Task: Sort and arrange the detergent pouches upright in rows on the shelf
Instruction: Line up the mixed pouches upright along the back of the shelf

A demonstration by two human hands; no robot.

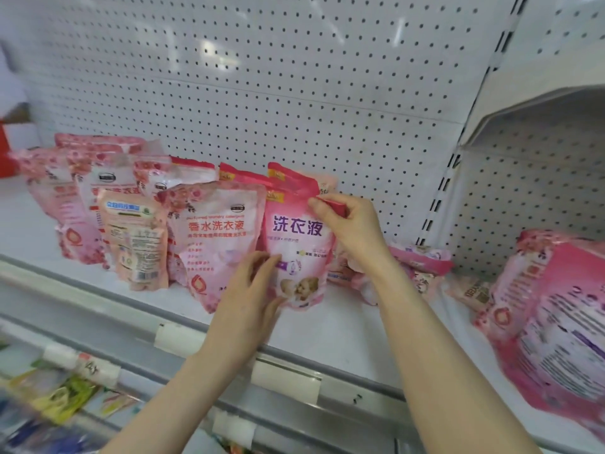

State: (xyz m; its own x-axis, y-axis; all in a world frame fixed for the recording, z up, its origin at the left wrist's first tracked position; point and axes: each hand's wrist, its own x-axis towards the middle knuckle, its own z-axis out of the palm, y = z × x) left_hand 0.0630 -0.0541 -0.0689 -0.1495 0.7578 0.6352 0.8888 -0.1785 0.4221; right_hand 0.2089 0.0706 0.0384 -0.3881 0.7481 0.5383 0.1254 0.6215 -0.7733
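A pink detergent pouch with purple lettering [296,253] stands upright on the white shelf [330,332]. My right hand [352,229] pinches its top right corner. My left hand [250,290] rests against its lower left side with fingers spread. To its left stand several pink pouches in rows, the nearest a pale pouch with red lettering [217,240], then a peach pouch showing its back label [134,237]. More red-topped pouches [288,178] stand behind the held one. Lying pouches [419,267] are heaped behind my right forearm.
A white pegboard [278,77] backs the shelf. A large pink pouch [556,322] leans at the right edge, with a small one [468,291] lying beside it. An upright post [435,208] divides the bays. Price-tag holders [284,378] line the shelf's front rail. Lower-shelf goods [55,398] show at bottom left.
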